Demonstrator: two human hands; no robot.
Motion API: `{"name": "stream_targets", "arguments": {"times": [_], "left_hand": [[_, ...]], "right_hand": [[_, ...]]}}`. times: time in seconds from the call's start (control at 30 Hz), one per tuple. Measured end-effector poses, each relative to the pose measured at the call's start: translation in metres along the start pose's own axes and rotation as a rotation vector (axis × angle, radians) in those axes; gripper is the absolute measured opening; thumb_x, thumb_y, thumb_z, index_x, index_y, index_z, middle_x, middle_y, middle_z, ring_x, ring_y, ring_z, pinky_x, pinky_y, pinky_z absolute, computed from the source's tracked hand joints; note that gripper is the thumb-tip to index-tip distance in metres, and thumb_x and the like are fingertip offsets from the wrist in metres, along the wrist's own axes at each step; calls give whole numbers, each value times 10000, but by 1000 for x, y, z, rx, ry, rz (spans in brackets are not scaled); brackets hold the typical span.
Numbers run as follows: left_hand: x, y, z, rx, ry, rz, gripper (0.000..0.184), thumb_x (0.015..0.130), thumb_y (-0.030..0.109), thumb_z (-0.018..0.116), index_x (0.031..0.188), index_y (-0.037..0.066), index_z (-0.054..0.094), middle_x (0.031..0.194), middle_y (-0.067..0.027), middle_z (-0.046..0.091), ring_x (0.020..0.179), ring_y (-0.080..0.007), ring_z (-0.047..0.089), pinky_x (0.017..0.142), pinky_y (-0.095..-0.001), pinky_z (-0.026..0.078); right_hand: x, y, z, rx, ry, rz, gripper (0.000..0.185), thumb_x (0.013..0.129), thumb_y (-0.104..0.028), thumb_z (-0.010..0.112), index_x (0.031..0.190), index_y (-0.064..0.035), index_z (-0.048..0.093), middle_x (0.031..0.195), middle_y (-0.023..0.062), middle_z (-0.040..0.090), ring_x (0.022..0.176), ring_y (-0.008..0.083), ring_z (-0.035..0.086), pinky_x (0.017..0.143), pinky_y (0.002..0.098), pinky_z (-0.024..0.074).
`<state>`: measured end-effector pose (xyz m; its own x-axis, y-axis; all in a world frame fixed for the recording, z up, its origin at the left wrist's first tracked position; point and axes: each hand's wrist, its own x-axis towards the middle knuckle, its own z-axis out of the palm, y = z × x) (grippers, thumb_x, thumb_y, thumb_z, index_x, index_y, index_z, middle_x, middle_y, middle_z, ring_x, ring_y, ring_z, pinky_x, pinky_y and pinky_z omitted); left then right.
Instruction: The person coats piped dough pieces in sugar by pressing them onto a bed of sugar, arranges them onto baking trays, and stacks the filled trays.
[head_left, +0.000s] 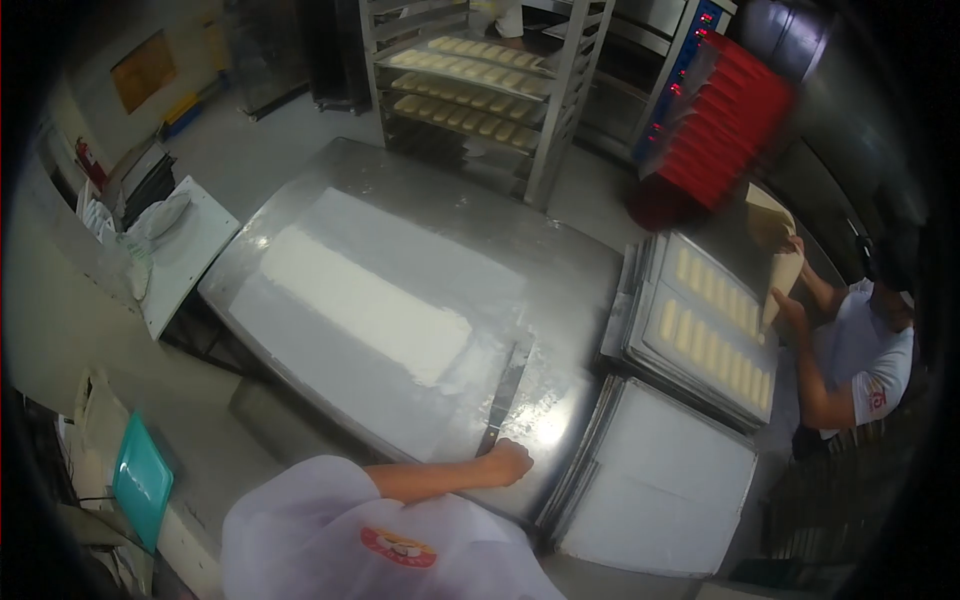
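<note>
My left hand (508, 462) is curled into a fist at the front right of the steel table (570, 270), its arm reaching across from the left. The inside of the fist is hidden. Beside it lies a long-bladed spatula or knife (508, 388), its dark handle running up to my wrist. Its blade points away over pale smears. Farther left, a long flat strip of cream-coloured batter or filling (365, 305) is spread on a pale sheet (335, 350). My right hand is outside the view.
At right, a co-worker (850, 340) holds a piping bag (785, 275) over a tray (655, 340) of piped strips. Nearer stands a paper-lined tray stack (660, 480). A rack (555, 120) with filled trays stands behind the table. Red stacked trays (720, 130) are at back right.
</note>
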<state>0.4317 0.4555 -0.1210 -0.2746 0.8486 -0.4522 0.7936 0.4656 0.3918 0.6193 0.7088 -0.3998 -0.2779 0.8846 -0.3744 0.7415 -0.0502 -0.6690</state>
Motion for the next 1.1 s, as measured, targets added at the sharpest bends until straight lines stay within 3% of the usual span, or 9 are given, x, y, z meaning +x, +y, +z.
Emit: {"name": "stream_targets", "arguments": {"times": [0.13, 0.2, 0.73, 0.8, 1.1], "left_hand": [[3, -2, 7, -11, 14, 5, 291, 858, 295, 594, 959, 26, 640, 1013, -178, 608, 908, -325, 629, 727, -434, 496], [4, -2, 12, -19, 121, -9, 190, 782, 250, 636, 858, 77, 654, 884, -139, 642, 856, -281, 635, 679, -423, 481], [-3, 2, -5, 28, 69, -23, 232, 820, 277, 619, 837, 49, 652, 935, -154, 602, 810, -301, 640, 671, -421, 497], [-4, 2, -9, 23, 48, -18, 476, 856, 359, 578, 1020, -88, 574, 850, -176, 658, 813, -334, 651, 672, -424, 511], [-3, 1, -9, 59, 37, -42, 561, 874, 399, 542, 1145, -91, 519, 860, -172, 664, 814, -321, 653, 681, -425, 507]], "right_hand": [[-3, 9, -3, 19, 7, 16, 423, 897, -298, 443, 1203, -12, 499, 1231, 158, 493, 1130, 284, 468, 967, 389, 356], [-6, 16, -6, 30, 10, 23, 429, 898, -301, 442, 1208, -10, 496, 1238, 161, 488, 1137, 286, 463, 973, 390, 351], [-80, 102, -28, 191, 129, 221, 471, 909, -330, 429, 1242, 0, 472, 1295, 178, 451, 1193, 297, 426, 1019, 398, 316], [-90, 114, -29, 190, 131, 244, 476, 910, -334, 428, 1246, 1, 469, 1302, 180, 447, 1200, 298, 422, 1024, 399, 312], [-130, 169, -19, -34, 41, 207, 500, 916, -350, 421, 1266, 6, 456, 1334, 190, 426, 1232, 304, 401, 1050, 404, 292]]}}
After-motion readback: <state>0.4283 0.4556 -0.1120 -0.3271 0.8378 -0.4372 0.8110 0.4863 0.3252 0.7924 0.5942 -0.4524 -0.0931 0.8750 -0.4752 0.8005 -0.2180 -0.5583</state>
